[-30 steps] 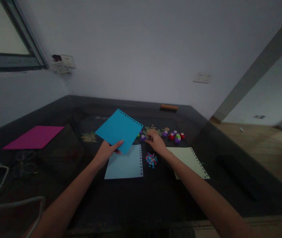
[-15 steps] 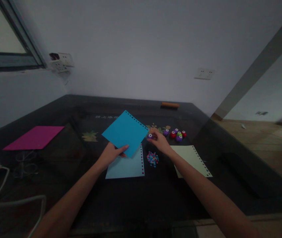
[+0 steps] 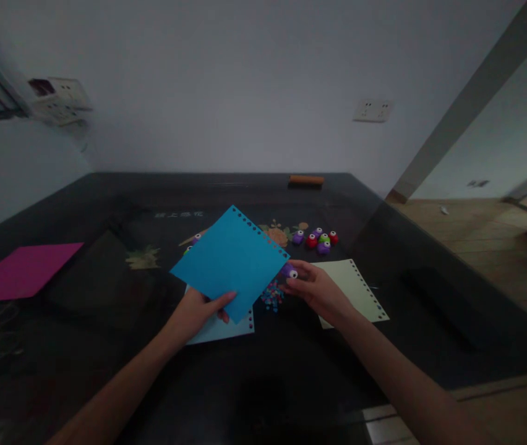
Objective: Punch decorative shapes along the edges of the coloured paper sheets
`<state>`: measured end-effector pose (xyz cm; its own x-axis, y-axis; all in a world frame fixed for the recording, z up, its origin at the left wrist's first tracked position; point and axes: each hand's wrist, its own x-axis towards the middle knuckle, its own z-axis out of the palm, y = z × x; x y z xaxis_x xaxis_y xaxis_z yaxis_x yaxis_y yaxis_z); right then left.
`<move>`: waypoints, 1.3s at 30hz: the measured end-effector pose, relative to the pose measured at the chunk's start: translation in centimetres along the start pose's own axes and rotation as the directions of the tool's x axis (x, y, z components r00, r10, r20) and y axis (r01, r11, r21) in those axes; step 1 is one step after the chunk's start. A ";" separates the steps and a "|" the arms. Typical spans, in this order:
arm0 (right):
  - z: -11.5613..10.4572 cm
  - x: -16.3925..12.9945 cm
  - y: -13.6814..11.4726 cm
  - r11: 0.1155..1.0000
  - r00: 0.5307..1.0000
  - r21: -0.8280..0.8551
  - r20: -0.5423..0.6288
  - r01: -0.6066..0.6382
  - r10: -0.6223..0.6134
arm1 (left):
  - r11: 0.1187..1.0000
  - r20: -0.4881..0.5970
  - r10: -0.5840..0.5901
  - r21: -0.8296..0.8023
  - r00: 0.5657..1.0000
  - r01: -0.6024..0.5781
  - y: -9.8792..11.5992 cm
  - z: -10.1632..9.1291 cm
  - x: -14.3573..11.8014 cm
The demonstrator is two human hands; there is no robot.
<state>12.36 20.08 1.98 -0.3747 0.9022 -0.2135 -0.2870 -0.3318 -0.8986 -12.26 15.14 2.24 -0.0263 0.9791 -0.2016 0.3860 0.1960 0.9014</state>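
Observation:
Pinched at its lower edge, a bright blue paper sheet (image 3: 231, 262) is held up tilted by my left hand (image 3: 203, 312). Small punched holes run along its upper right edge. My right hand (image 3: 314, 284) grips a small purple hole punch (image 3: 288, 271) with a white eye, close to the sheet's right corner; whether it touches the paper I cannot tell. Under the blue sheet lies a pale blue sheet (image 3: 221, 330), mostly covered. Between my hands is a pile of pink and blue paper bits (image 3: 271, 296). A pale yellow sheet (image 3: 356, 293), punched on its right edge, lies beneath my right wrist.
Several purple, red and green eye-topped punches (image 3: 323, 240) stand behind my right hand. More punches (image 3: 197, 238) peek out behind the blue sheet. A magenta sheet (image 3: 22, 271) lies far left. An orange-brown bar (image 3: 306, 180) rests at the table's back, near the wall.
My right hand has brought the purple punch from behind the sheet's right corner nearer to me and turned it. The blue sheet has come closer. My view has shifted right.

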 end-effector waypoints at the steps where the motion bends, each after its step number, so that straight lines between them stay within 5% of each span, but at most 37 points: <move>1: 0.0 0.0 0.1 0.999 1.000 0.047 0.005 -0.011 0.011 | 1.000 -0.010 -0.016 0.021 1.000 0.016 0.1 0.1 -0.1; 10: -0.1 -0.1 0.9 0.986 0.996 0.154 -0.042 -0.070 0.077 | 0.979 -0.010 -0.138 0.149 0.990 0.138 0.7 0.3 -0.7; 19: 0.2 -0.4 0.8 0.979 0.995 0.186 -0.035 -0.082 0.090 | 0.936 -0.039 -0.044 0.347 0.998 0.055 0.1 -0.2 -0.6; 39: 0.6 -0.7 0.8 0.984 0.995 0.166 -0.062 -0.061 0.072 | 0.958 -0.049 -0.112 0.262 0.993 0.121 -0.1 -0.1 -0.1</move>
<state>11.85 18.97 1.68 -0.3388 0.8913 -0.3012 -0.4059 -0.4273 -0.8079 -12.40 14.99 2.25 -0.1145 0.9526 -0.2820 0.6077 0.2917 0.7386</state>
